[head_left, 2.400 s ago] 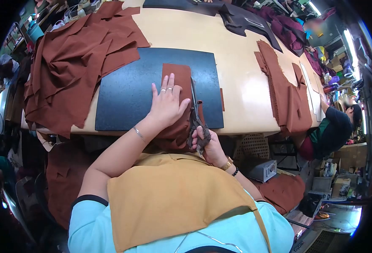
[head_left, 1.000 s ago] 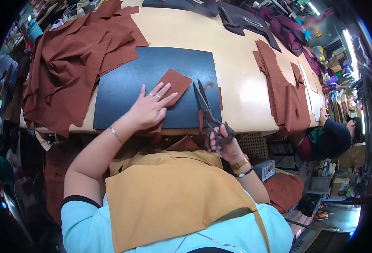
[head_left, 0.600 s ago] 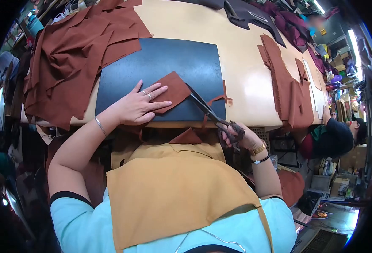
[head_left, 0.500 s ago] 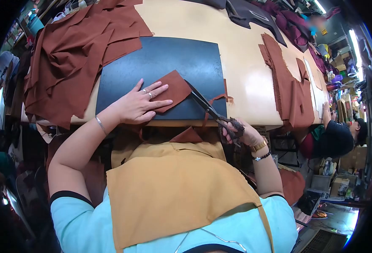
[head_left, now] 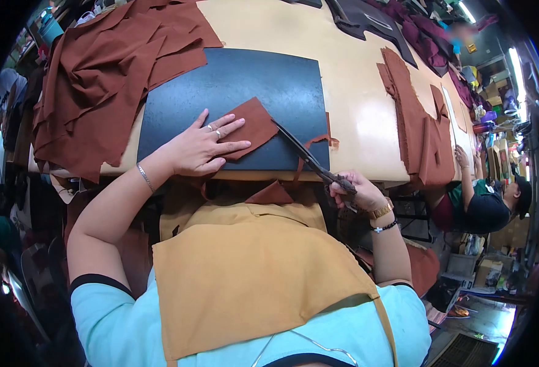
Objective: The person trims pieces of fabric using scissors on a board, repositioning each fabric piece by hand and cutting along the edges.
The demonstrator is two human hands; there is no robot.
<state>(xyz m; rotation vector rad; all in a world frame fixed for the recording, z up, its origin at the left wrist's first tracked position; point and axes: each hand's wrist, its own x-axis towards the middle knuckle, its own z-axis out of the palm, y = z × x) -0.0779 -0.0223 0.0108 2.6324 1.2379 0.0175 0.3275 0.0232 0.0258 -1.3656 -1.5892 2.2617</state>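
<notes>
My left hand (head_left: 211, 142) lies flat with fingers spread on a rust-brown fabric piece (head_left: 254, 127), on a dark board (head_left: 263, 76). The fingers cover the piece's left part. My right hand (head_left: 366, 192) is closed round the wrapped handles of large fabric scissors (head_left: 306, 156). Their blades point up and left, nearly together, with the tip at the right corner of the fabric piece. A thin brown offcut strip (head_left: 316, 140) lies by the blades at the board's right edge.
A heap of rust-brown fabric (head_left: 104, 85) covers the table's left side. More brown cut pieces (head_left: 425, 140) lie at right, dark pieces (head_left: 367, 21) at the back. A co-worker (head_left: 486, 205) is at the table's far right. The table's near edge (head_left: 373, 182) runs before my apron.
The scissors have closed, their handles coming together in my right hand, the tip staying at the fabric's corner. My left hand holds its place. The co-worker's arm has moved.
</notes>
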